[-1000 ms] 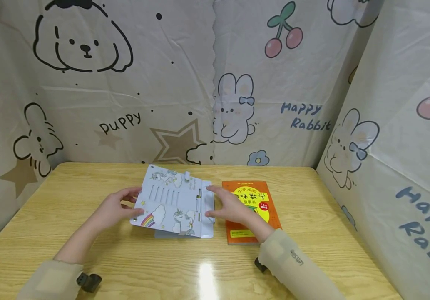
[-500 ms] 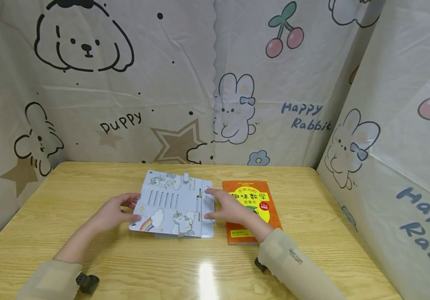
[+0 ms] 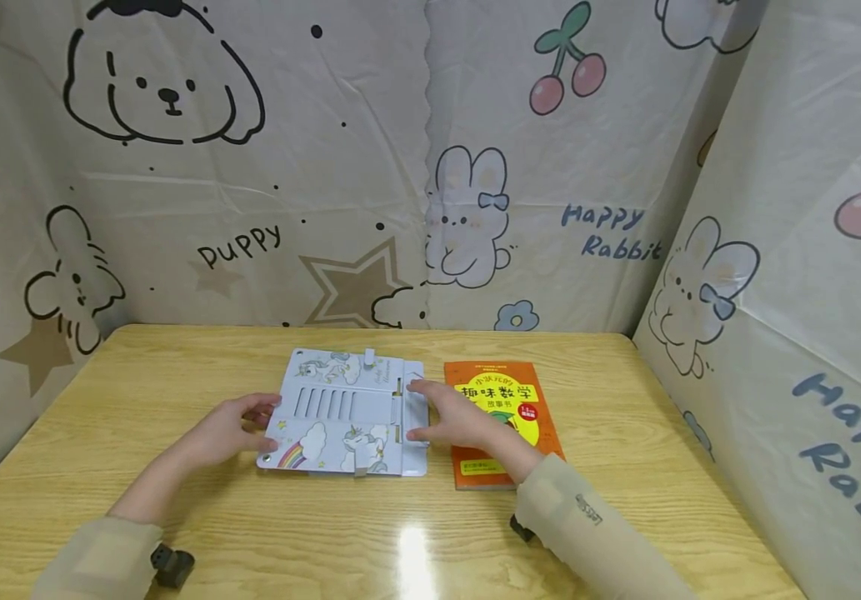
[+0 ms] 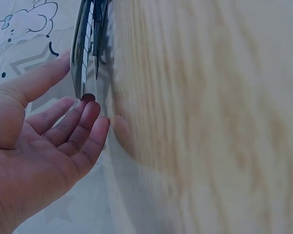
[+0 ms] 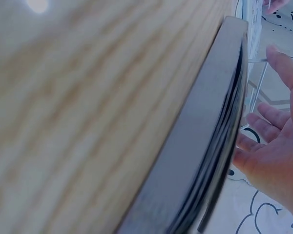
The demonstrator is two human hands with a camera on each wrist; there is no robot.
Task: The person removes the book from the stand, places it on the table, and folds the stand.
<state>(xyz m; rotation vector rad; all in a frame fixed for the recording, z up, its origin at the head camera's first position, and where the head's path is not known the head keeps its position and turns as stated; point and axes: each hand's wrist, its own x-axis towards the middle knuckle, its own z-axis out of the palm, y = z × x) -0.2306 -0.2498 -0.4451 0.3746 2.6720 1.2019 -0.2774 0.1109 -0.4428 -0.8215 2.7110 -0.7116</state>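
In the head view, a pale book stand with unicorn, cloud and rainbow prints lies almost flat on the table, its slotted panel toward the left. My left hand holds the panel's left edge between thumb and fingers. In the left wrist view, the thumb is on the upper face and the fingertips are at the underside. My right hand rests its thumb and forefinger, spread apart, on the narrow strip along the stand's right side. The right wrist view shows those fingers loosely bent, grasping nothing visible.
An orange book with a yellow circle lies right of the stand, partly beneath my right hand and forearm. The wooden table ends at a printed cloth behind and at the sides.
The slotted panel has come down from a tilt to nearly flat, its left edge lowered together with my left hand. My right hand stays on the strip, and the orange book has not moved.
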